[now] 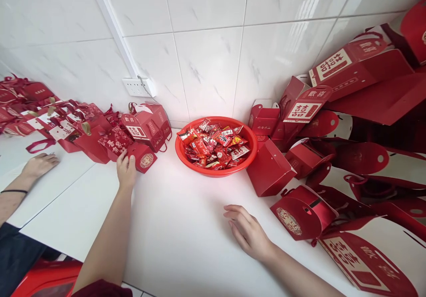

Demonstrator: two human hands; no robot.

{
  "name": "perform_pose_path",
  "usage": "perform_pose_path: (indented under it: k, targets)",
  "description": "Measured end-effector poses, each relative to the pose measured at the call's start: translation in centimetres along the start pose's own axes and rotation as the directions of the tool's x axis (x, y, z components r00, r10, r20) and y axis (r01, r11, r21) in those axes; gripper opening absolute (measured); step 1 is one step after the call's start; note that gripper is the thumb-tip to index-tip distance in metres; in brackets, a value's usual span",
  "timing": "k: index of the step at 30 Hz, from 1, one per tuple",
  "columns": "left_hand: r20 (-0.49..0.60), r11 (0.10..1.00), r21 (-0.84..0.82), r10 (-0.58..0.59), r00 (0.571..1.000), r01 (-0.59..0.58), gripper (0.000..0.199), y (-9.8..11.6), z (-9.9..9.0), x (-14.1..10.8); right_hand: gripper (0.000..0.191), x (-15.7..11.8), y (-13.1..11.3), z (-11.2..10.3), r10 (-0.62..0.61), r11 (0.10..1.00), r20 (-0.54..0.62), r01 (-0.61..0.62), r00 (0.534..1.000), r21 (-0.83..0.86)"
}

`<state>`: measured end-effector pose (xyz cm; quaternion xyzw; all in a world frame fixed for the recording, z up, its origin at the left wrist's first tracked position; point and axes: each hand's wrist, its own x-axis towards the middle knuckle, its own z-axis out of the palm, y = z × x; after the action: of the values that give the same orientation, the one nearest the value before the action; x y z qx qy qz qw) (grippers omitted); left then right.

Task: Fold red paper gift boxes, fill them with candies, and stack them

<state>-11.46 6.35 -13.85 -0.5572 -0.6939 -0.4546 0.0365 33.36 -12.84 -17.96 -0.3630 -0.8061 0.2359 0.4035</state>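
Observation:
My left hand has its fingers against the left end of a small red gift box with a round gold emblem, and looks closed on it; part of the fingertips is hidden. Beside that box are more red boxes, one of them with a white label and a cord handle. My right hand hovers over or rests on the white table, fingers slightly bent and apart, holding nothing. Between and beyond both hands sits a red plastic basket filled with red-wrapped candies.
Many red boxes crowd the table's right side, some with open tops. Finished-looking boxes and bags line the wall at left. Another person's hand lies at far left. A socket is on the tiled wall.

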Motion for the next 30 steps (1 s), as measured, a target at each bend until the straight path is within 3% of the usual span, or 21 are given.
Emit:
perform_pose_path:
  k: [10,17,24,27,30]
  targets:
    - [0.177,0.989,-0.006,0.145,0.974,-0.146,0.043,0.4,-1.9,0.8,0.033,-0.1,0.1,0.1,0.008,0.999,0.018,-0.009,1.0,0.05]
    - [0.263,0.983,0.126,0.098,0.96,-0.135,0.04,1.9,-3.3,-0.1,0.028,-0.1,-0.1,0.0,-0.015,1.0,0.04,0.014,0.999,0.021]
    - [0.123,0.968,0.242,0.03,0.992,-0.059,0.046,3.9,-5.7,-0.6,0.028,0.1,-0.3,0.1,-0.003,0.999,0.026,0.002,1.0,0.036]
    - [0.141,0.962,0.223,0.129,0.982,-0.158,0.043,5.0,-5.5,-0.4,0.03,0.0,-0.3,0.1,-0.001,0.999,0.027,0.0,1.0,0.046]
    - [0.233,0.922,0.219,0.269,0.935,-0.32,0.05,6.5,-4.5,-0.3,0.03,0.0,-0.2,0.2,0.007,0.999,0.03,-0.008,1.0,0.049]
